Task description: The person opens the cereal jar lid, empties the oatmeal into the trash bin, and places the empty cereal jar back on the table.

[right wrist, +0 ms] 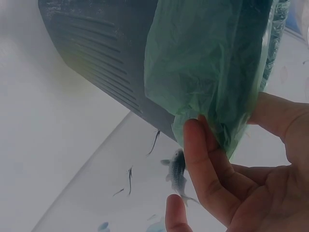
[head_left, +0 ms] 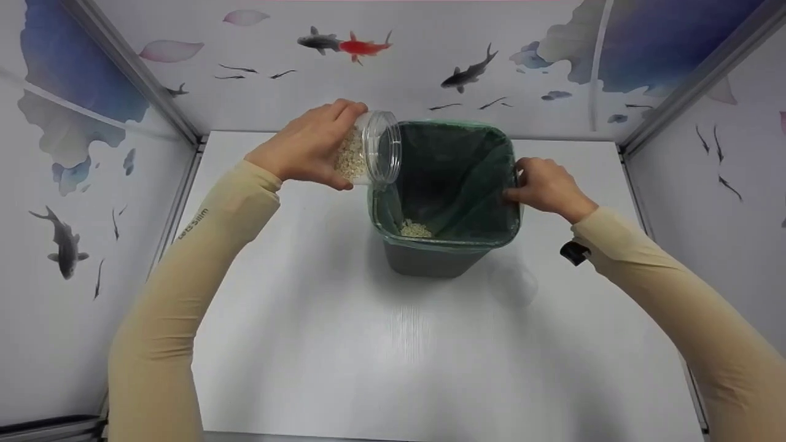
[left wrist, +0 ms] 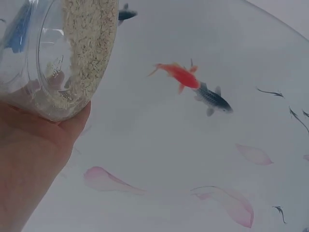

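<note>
My left hand [head_left: 316, 147] grips a clear plastic jar [head_left: 382, 147] tipped on its side, its open mouth over the left rim of the bin. Pale oat-like flakes [left wrist: 91, 46] lie along the jar's lower side and base. The grey bin [head_left: 424, 261] is lined with a green bag [head_left: 454, 178] folded over its rim. A small heap of the same flakes [head_left: 416, 229] rests inside at the bottom. With thumb and fingers, my right hand [head_left: 549, 187] pinches the lined rim on the right; the right wrist view shows its fingers against the green bag [right wrist: 193, 63].
A clear round lid [head_left: 513, 283] lies on the white table [head_left: 368, 362], right of the bin. Panels printed with fish stand at the back and both sides. A black wrist device [head_left: 575, 252] sits on the right sleeve.
</note>
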Action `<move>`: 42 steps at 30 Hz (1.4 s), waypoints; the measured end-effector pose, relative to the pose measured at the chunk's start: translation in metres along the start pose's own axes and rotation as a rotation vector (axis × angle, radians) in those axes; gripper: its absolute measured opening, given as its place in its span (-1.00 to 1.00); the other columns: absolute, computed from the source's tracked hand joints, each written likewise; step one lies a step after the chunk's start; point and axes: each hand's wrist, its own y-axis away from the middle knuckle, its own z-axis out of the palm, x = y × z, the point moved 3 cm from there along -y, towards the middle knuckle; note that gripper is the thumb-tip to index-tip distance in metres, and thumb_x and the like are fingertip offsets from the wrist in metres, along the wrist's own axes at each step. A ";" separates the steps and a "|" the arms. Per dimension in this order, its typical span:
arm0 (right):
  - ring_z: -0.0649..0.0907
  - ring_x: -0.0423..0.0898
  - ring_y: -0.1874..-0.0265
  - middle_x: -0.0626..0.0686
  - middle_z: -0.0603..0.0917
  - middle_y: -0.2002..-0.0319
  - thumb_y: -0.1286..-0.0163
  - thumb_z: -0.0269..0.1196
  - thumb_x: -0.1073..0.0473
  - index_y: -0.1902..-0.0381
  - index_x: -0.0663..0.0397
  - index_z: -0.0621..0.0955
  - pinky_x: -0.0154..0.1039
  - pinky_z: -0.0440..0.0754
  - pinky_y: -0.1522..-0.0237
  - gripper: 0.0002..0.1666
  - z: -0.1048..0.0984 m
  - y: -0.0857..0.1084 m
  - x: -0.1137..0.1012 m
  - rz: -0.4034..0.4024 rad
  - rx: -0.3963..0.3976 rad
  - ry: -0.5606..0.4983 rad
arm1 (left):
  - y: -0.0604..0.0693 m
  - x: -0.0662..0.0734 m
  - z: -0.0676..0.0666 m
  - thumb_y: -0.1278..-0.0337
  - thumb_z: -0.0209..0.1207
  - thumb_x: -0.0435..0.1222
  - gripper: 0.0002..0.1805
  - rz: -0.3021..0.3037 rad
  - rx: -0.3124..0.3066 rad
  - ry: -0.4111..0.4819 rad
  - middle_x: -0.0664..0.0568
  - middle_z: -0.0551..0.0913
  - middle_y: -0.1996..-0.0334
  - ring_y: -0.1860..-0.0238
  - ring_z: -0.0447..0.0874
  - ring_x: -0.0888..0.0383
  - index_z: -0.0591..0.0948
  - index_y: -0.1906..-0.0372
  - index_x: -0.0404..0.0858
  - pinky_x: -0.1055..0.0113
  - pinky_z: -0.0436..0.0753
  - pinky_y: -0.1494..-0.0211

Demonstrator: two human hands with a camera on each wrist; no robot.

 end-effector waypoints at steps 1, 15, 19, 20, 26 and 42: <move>0.60 0.08 0.44 0.29 0.63 0.35 -0.24 0.28 0.19 0.07 0.46 0.50 -0.22 0.44 0.55 -0.56 0.000 0.000 0.000 0.000 0.000 -0.002 | -0.001 0.000 0.000 0.42 0.56 -0.11 0.14 -0.002 -0.003 -0.007 -0.21 0.32 -0.23 -0.19 0.34 -0.14 0.19 -0.34 -0.38 0.04 0.29 -0.32; 0.61 0.10 0.39 0.32 0.62 0.29 -0.27 0.26 0.19 0.02 0.48 0.48 -0.07 0.53 0.45 -0.54 0.001 0.001 -0.002 0.009 -0.015 -0.006 | -0.012 0.003 0.002 0.38 0.56 -0.13 0.16 -0.005 -0.044 -0.114 -0.24 0.27 -0.30 -0.31 0.21 -0.20 0.15 -0.39 -0.39 0.01 0.07 -0.42; 0.62 0.12 0.39 0.33 0.62 0.28 -0.27 0.25 0.20 0.02 0.48 0.48 -0.05 0.54 0.43 -0.55 0.001 0.001 -0.002 0.009 -0.011 -0.006 | -0.016 0.005 0.001 0.37 0.56 -0.14 0.15 0.003 -0.050 -0.138 -0.25 0.28 -0.29 -0.31 0.21 -0.20 0.16 -0.39 -0.40 0.01 0.08 -0.42; 0.62 0.12 0.39 0.33 0.62 0.29 -0.27 0.25 0.20 0.03 0.48 0.48 -0.05 0.54 0.43 -0.55 0.001 0.001 -0.002 0.008 -0.010 -0.005 | -0.017 0.005 0.001 0.37 0.56 -0.14 0.16 0.005 -0.054 -0.143 -0.25 0.27 -0.30 -0.31 0.21 -0.21 0.16 -0.39 -0.40 0.01 0.07 -0.42; 0.62 0.11 0.42 0.28 0.64 0.34 -0.24 0.26 0.17 0.10 0.44 0.51 -0.13 0.48 0.51 -0.58 0.001 0.000 -0.002 0.000 0.012 0.017 | -0.023 0.011 -0.001 0.37 0.57 -0.13 0.17 0.011 -0.080 -0.194 -0.26 0.26 -0.31 -0.31 0.20 -0.21 0.15 -0.40 -0.41 0.00 0.06 -0.42; 0.64 0.13 0.39 0.31 0.64 0.32 -0.25 0.25 0.19 0.08 0.46 0.50 -0.03 0.55 0.42 -0.58 0.001 0.001 0.000 0.001 0.007 0.000 | -0.036 0.023 -0.004 0.30 0.55 -0.16 0.19 0.004 -0.160 -0.295 -0.26 0.21 -0.36 -0.37 0.11 -0.19 0.09 -0.44 -0.40 -0.02 -0.03 -0.45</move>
